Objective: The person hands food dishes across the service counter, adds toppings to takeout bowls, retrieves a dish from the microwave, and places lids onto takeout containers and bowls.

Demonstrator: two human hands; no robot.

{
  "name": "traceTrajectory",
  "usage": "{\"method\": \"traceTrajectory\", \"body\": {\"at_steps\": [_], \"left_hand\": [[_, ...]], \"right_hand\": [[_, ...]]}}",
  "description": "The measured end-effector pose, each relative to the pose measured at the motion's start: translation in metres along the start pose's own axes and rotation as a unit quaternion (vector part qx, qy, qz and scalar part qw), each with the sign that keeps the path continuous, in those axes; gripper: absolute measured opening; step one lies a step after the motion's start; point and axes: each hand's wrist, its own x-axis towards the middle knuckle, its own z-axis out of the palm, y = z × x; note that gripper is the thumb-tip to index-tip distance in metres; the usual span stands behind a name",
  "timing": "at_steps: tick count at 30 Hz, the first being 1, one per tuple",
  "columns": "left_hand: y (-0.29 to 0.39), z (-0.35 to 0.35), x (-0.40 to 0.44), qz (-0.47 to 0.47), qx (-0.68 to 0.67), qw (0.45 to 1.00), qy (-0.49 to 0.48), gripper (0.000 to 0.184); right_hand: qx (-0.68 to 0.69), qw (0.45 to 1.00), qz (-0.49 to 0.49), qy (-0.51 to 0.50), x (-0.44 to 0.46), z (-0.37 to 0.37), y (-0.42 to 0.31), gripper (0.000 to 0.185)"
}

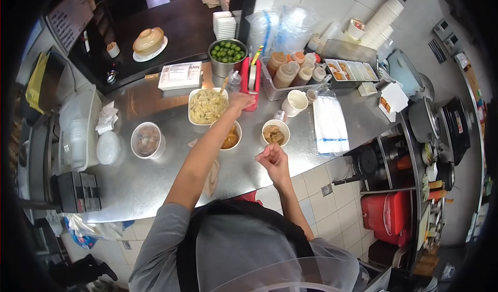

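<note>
My left hand reaches forward across the counter to the near end of a red tape dispenser. Its fingers look drawn together there; what lies between them is hidden. My right hand is pinched, thumb against fingers, just in front of a white paper bowl with pieces of food in it. Anything in that pinch is too small to name. Under my left forearm, another paper bowl with orange-brown food is partly covered. Beyond it stands a square container of fried rice with a spoon handle sticking up.
A lidded tub stands to the left. Behind are a white box, a pot of green limes and a basket of sauce bottles. White plastic bags lie right, near a paper cup.
</note>
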Motion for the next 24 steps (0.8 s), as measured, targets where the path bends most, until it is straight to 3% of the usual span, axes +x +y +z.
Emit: {"method": "traceTrajectory", "body": {"at_steps": [1,2,5,7,9,11,12,17,19,22,24], "left_hand": [[-0.001,0.000,0.003,0.020,0.011,1.000,0.017,0.026],[0.002,0.004,0.001,0.034,0.124,0.990,0.062,0.020],[0.007,0.010,-0.008,0.090,0.384,0.905,0.157,0.015],[0.013,-0.005,-0.011,0.081,0.064,0.993,0.055,0.019],[0.076,-0.033,-0.066,0.062,-0.097,0.993,-0.023,0.024],[0.116,-0.087,-0.115,0.104,-0.115,0.987,-0.039,0.029],[0.135,-0.110,-0.150,0.134,-0.153,0.979,0.008,0.027],[0.132,-0.248,-0.230,0.286,-0.054,0.893,0.344,0.018],[0.091,-0.317,-0.220,0.260,0.056,0.873,0.408,0.018],[0.013,-0.388,-0.199,0.241,0.142,0.897,0.344,0.015],[0.003,-0.382,-0.202,0.134,0.033,0.934,0.329,0.012]], "right_hand": [[0.001,1.000,-0.006,0.007,0.001,-0.003,0.003,0.021],[0.004,1.000,-0.010,0.008,0.003,-0.006,0.005,0.019],[-0.050,0.998,0.025,0.014,-0.006,-0.002,0.001,0.014],[-0.088,0.995,0.053,-0.003,-0.014,0.001,-0.001,0.013],[-0.077,0.993,0.078,-0.042,-0.014,0.012,0.001,0.015],[-0.090,0.990,0.079,-0.075,-0.005,0.036,-0.011,0.014],[-0.089,0.990,0.038,-0.105,0.002,0.056,-0.016,0.015],[-0.087,0.953,-0.007,-0.291,0.046,0.164,0.020,0.015],[-0.118,0.943,0.023,-0.309,0.062,0.203,0.067,0.013],[-0.119,0.944,0.119,-0.284,0.083,0.240,0.114,0.011],[-0.149,0.946,0.122,-0.260,0.092,0.260,0.139,0.011]]}}
